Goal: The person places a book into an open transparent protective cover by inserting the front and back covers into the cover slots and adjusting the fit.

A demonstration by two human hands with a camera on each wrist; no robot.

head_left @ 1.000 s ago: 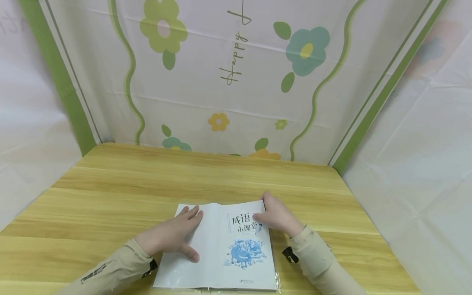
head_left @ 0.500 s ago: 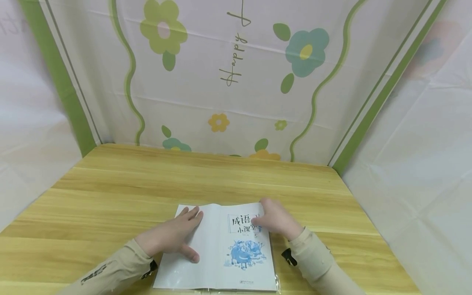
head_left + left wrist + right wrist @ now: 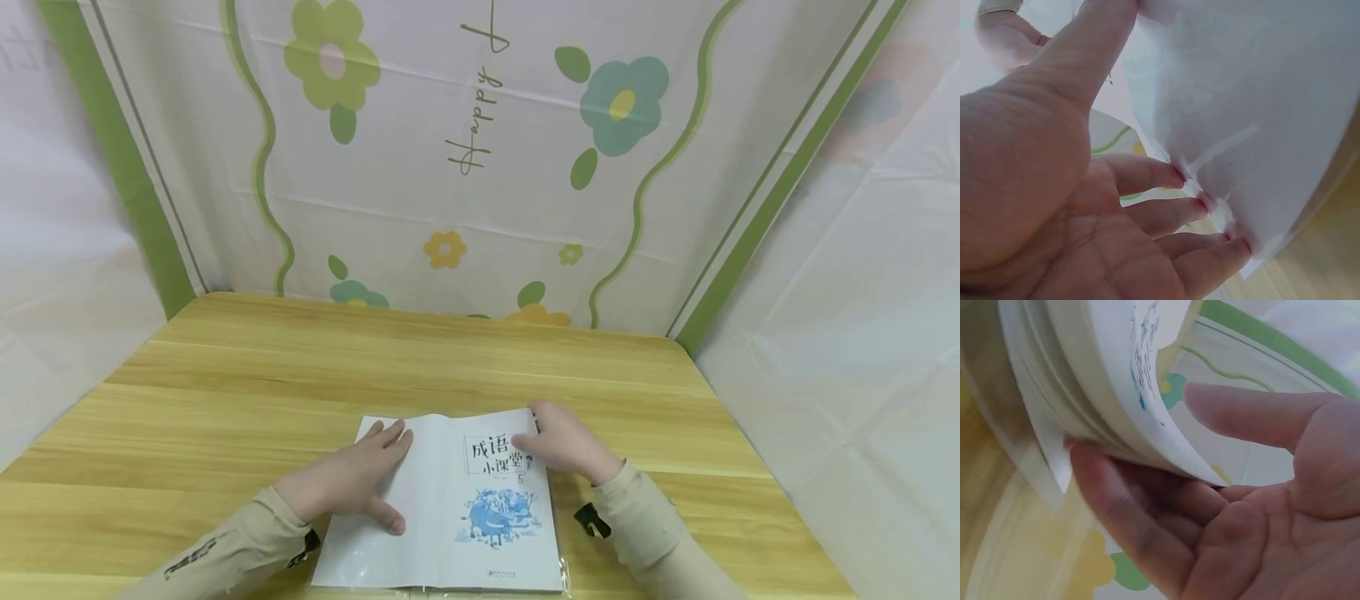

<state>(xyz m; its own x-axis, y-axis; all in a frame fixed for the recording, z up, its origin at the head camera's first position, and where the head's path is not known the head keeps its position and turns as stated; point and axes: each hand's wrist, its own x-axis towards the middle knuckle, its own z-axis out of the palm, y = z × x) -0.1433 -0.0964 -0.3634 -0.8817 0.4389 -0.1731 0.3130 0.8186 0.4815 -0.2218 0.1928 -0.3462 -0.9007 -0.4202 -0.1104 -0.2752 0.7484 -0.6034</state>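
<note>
A book (image 3: 502, 525) lies open on the wooden table, with a blank white left page and a right page bearing black characters over a blue picture. My left hand (image 3: 352, 479) rests on the left page, fingers spread and thumb out toward the fold; the left wrist view has its fingertips (image 3: 1238, 247) pressing the glossy white sheet. At the upper right corner, my right hand (image 3: 566, 442) holds the page edges. Its fingers curl under the bent stack of pages (image 3: 1079, 381), and its thumb (image 3: 1241, 415) stands over the printed side, apart from the paper.
Clear plastic from the book's cover (image 3: 565, 577) sticks out at its lower right corner. The wooden table (image 3: 420, 358) reaches back to a hanging white cloth (image 3: 405, 167) with flowers and green borders. More pale cloth hangs at both sides.
My right hand shifted slightly down and left, bending the page corner, then back up a little, with the corner flatter now. My left hand has stayed in place.
</note>
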